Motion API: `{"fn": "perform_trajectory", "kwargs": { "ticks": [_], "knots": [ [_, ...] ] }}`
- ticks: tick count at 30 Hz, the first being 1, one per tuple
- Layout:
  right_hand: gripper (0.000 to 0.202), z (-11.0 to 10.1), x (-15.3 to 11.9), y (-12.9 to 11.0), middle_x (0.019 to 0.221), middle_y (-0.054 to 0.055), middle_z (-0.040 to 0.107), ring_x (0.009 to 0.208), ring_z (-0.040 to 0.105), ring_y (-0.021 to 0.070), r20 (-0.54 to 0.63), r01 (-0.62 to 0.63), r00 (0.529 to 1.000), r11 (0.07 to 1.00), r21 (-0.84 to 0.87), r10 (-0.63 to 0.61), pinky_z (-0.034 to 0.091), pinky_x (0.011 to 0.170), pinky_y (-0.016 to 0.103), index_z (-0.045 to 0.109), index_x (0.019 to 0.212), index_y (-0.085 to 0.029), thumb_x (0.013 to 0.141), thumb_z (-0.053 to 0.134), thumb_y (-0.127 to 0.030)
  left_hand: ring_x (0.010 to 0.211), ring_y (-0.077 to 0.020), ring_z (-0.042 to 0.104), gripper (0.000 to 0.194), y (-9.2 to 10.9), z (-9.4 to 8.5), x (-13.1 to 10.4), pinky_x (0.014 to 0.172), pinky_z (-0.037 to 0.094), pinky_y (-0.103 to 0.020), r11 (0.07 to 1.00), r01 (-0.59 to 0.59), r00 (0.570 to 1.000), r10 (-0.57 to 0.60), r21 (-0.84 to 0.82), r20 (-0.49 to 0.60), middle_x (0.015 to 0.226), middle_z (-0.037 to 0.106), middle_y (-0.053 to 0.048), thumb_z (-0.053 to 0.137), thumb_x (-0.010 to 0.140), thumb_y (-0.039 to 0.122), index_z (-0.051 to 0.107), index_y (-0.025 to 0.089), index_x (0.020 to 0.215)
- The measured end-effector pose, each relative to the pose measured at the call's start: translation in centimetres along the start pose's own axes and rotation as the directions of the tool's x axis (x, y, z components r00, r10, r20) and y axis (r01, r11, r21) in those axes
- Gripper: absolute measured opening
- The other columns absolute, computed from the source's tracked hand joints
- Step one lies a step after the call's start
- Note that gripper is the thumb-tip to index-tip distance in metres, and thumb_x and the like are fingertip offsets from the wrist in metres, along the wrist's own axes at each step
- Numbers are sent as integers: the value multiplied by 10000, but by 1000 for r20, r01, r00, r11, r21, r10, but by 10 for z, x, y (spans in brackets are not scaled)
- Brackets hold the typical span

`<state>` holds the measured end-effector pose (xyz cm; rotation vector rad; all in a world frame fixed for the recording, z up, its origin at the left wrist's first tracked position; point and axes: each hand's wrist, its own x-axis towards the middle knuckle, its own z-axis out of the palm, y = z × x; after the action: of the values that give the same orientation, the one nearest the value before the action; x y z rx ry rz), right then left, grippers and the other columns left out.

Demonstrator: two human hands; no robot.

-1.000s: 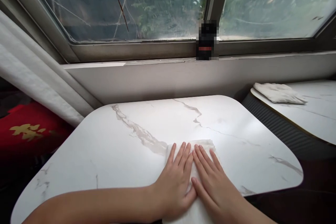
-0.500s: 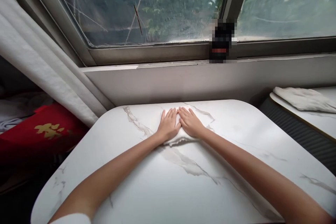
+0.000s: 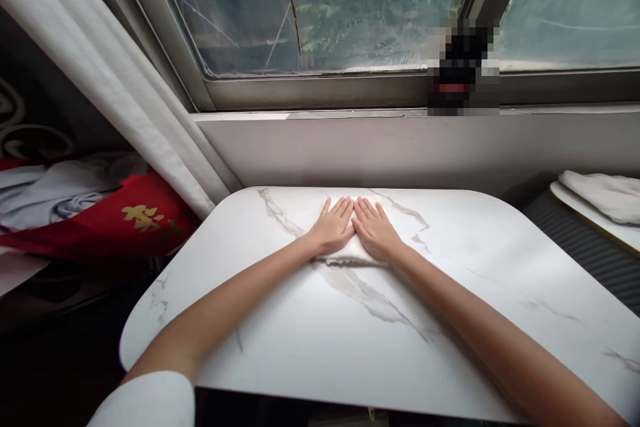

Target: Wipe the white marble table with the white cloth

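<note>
My left hand (image 3: 333, 227) lies flat, fingers stretched out, on a white cloth (image 3: 350, 254). Beside it my right hand (image 3: 375, 230) presses flat on the same cloth, and the two hands touch or nearly touch at the thumbs and index fingers. Most of the cloth is hidden under the palms; its near edge shows below them. It rests near the far edge of a white marble-patterned table (image 3: 300, 347). Both arms reach forward across the tabletop.
A window (image 3: 320, 20) and its sill stand behind the table. A pale curtain (image 3: 115, 73) hangs at the left, above a red cloth with gold print (image 3: 100, 230). At the right, another folded white cloth (image 3: 603, 197) lies on a second surface with ribbed dark sides.
The view has swung left, showing more of the red cloth and the table's front edge. Both hands stay flat on the white cloth, in nearly the same place on the table.
</note>
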<state>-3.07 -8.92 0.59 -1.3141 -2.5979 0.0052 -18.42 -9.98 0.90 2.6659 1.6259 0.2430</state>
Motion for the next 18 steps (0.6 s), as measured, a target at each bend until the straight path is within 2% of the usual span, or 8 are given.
{"fn": "perform_trajectory", "kwargs": {
  "ticks": [3, 6, 9, 11, 14, 16, 18],
  "knots": [
    [593, -5, -45, -38, 1493, 178, 192, 1392, 105, 261, -27, 53, 998, 998, 17, -52, 118, 1118, 509, 228, 1423, 9, 965, 150, -359, 1397, -202, 58, 569, 17, -9, -56, 1128, 24, -458, 997, -72, 997, 72, -1, 21, 1509, 150, -143, 218, 951, 307, 142, 47, 1450],
    [637, -13, -90, -79, 1496, 176, 148, 1389, 80, 300, -28, 132, 991, 987, 86, -130, 128, 1104, 569, 155, 1442, -6, 959, 179, -420, 1396, -225, 58, 585, 34, -24, -118, 1132, 50, -467, 995, -98, 995, 98, 1, 31, 1513, 130, -127, 278, 950, 294, 102, 71, 1461],
    [697, -19, -122, -110, 1506, 136, 114, 1385, 74, 331, -22, 254, 967, 953, 164, -254, 135, 1095, 600, 73, 1464, -74, 934, 265, -483, 1388, -228, 127, 599, 46, -39, -169, 1136, 122, -454, 997, -78, 995, 79, -29, 57, 1511, 146, -91, 313, 961, 297, 43, 144, 1473],
    [729, -21, -130, -123, 1508, 129, 107, 1383, 74, 343, -10, 307, 950, 929, 207, -312, 137, 1095, 602, 53, 1468, -90, 920, 303, -499, 1380, -203, 170, 581, 50, -44, -191, 1136, 170, -426, 998, -10, 998, 14, -69, 69, 1505, 176, -61, 296, 973, 293, 18, 196, 1474],
    [717, -19, -114, -133, 1509, 140, 102, 1386, 70, 339, 24, 317, 943, 915, 250, -333, 112, 1096, 598, 65, 1468, -83, 922, 291, -487, 1372, -162, 198, 523, 42, -41, -198, 1135, 188, -399, 980, 157, 987, -151, -118, 63, 1498, 221, -34, 220, 993, 317, 35, 230, 1474],
    [685, -14, -84, -133, 1508, 146, 137, 1388, 96, 322, 48, 293, 948, 920, 261, -316, 91, 1100, 581, 108, 1467, -78, 927, 262, -470, 1373, -153, 196, 499, 26, -33, -186, 1138, 159, -414, 962, 243, 970, -241, -125, 33, 1495, 242, -40, 162, 997, 336, 79, 212, 1473],
    [668, -8, -44, -129, 1498, 155, 206, 1383, 149, 306, 55, 273, 954, 928, 253, -296, 87, 1103, 555, 172, 1459, -73, 924, 252, -464, 1376, -156, 187, 500, 1, -25, -164, 1137, 127, -431, 949, 295, 954, -298, -112, -17, 1492, 252, -58, 115, 995, 339, 138, 176, 1467]
  ]
}}
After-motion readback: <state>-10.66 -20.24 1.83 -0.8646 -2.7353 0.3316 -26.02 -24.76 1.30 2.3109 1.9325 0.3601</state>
